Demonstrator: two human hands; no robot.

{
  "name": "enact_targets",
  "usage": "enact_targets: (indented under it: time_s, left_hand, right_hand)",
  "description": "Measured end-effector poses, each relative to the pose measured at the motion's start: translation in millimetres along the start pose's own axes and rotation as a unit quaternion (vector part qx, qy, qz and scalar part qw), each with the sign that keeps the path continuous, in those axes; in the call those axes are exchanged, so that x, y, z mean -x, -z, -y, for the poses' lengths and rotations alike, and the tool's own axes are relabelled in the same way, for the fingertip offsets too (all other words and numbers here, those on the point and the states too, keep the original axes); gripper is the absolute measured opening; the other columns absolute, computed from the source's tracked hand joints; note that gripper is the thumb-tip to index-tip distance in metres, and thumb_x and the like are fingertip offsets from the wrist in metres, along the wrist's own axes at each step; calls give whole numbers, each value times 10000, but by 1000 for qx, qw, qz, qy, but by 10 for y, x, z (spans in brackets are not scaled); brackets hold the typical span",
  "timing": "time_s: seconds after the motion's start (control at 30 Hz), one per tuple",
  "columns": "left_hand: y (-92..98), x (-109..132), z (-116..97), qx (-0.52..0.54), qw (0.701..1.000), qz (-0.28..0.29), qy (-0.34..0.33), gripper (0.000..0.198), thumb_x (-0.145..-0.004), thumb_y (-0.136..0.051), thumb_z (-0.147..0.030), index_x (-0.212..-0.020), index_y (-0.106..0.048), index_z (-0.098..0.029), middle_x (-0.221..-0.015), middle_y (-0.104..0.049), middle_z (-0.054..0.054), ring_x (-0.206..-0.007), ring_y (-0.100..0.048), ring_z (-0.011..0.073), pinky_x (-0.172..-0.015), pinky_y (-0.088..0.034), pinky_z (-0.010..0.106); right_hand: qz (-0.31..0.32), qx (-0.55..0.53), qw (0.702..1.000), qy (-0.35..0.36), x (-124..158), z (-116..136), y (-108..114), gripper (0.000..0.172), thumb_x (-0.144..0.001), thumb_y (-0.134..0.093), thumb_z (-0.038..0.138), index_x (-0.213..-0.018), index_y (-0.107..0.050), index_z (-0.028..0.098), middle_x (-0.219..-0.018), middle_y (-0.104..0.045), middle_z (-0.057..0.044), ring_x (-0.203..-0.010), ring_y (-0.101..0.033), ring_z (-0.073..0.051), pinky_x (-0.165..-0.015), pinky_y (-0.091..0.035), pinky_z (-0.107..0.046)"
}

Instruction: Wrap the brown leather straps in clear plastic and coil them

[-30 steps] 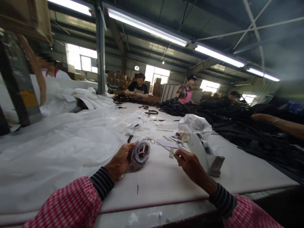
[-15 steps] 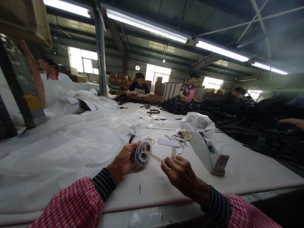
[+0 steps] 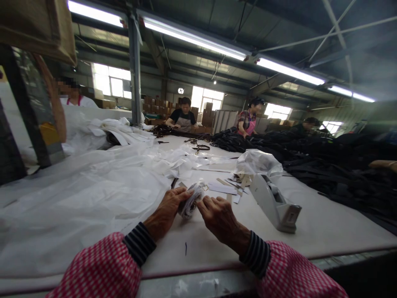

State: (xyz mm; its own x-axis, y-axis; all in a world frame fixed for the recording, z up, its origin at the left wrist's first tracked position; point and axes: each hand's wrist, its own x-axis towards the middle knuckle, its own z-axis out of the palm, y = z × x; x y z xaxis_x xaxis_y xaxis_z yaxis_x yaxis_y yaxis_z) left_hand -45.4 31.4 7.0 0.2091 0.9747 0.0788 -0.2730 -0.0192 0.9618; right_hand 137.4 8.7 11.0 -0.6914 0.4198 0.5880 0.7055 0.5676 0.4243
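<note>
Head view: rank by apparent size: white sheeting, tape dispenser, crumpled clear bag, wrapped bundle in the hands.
1. white sheeting
2. tape dispenser and crumpled clear bag: look alike; the bag lies farther, so unranked
3. wrapped bundle, smallest though nearest

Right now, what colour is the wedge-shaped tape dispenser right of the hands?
The wedge-shaped plastic tape dispenser is pale grey, seen best in the head view.
</note>
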Motion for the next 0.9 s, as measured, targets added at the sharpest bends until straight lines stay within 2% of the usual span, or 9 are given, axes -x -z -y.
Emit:
enact_targets:
  time_s: [0.13,0.2,0.27,0.37,0.43,0.53,0.7,0.77,0.9]
  left_hand:
    - [3,35,-45,-160,984,-5,-81,285,-859,-705,-389,-706,-616,-166,-739,-538,-13,-688,-492,142,-646,-376,267]
    - [-14,53,-47,-297,940,1,-169,237,-883,-668,-329,-711,-627,-172,-873,-585,26,-847,-537,195,-773,-411,311]
    - [-39,74,-17,-411,880,31,-238,179,-904,-628,-272,-751,-636,-179,-992,-612,58,-970,-537,240,-866,-412,361]
    - [-71,109,72,-516,810,99,-262,127,-937,-579,-219,-859,-675,-192,-1044,-647,74,-996,-540,259,-878,-410,401]
    - [-80,133,132,-541,786,140,-265,111,-931,-586,-192,-910,-695,-195,-1041,-663,74,-998,-556,260,-879,-408,408]
    - [-78,162,194,-519,790,167,-279,108,-925,-595,-177,-960,-696,-193,-1069,-675,76,-1046,-579,258,-924,-405,407]
    - [-74,178,240,-466,829,150,-271,74,-902,-598,-178,-922,-668,-191,-1053,-669,78,-1049,-588,254,-952,-400,405]
    - [-82,177,251,-458,846,125,-241,76,-851,-616,-146,-909,-631,-193,-989,-654,62,-988,-587,246,-905,-416,395]
    - [-99,165,267,-408,890,81,-187,298,-765,-650,-126,-1007,-503,-220,-918,-606,9,-835,-578,204,-734,-432,328]
  right_hand:
    - [10,-64,998,3,114,-43,122,215,-1003,-439,37,-993,-621,149,-815,-632,-45,-649,-536,-173,-594,-325,-323]
    - [7,-123,992,-8,167,-61,176,242,-1046,-406,82,-980,-625,162,-830,-631,-42,-671,-543,-159,-612,-357,-297]
    - [-2,-194,980,-35,194,-73,193,256,-1062,-424,126,-905,-618,181,-845,-629,-37,-711,-560,-150,-644,-389,-270]
    - [0,-310,945,-101,209,-96,147,167,-1013,-571,166,-856,-624,190,-969,-640,-49,-848,-605,-162,-745,-448,-258]
    - [35,-395,908,-139,223,-125,90,129,-957,-652,155,-833,-644,192,-986,-636,-39,-852,-617,-161,-758,-467,-255]
    - [86,-492,848,-176,239,-191,4,107,-908,-706,156,-807,-691,190,-894,-634,-11,-765,-613,-145,-696,-457,-239]
    - [115,-541,801,-229,180,-299,-99,85,-803,-775,175,-732,-729,173,-762,-645,3,-718,-592,-151,-645,-426,-240]
    - [140,-573,763,-265,138,-325,-128,74,-758,-779,169,-727,-712,169,-711,-658,9,-676,-597,-153,-604,-427,-236]
    - [164,-627,694,-314,44,-361,-151,203,-668,-793,155,-746,-607,177,-639,-647,36,-560,-595,-142,-496,-419,-213]
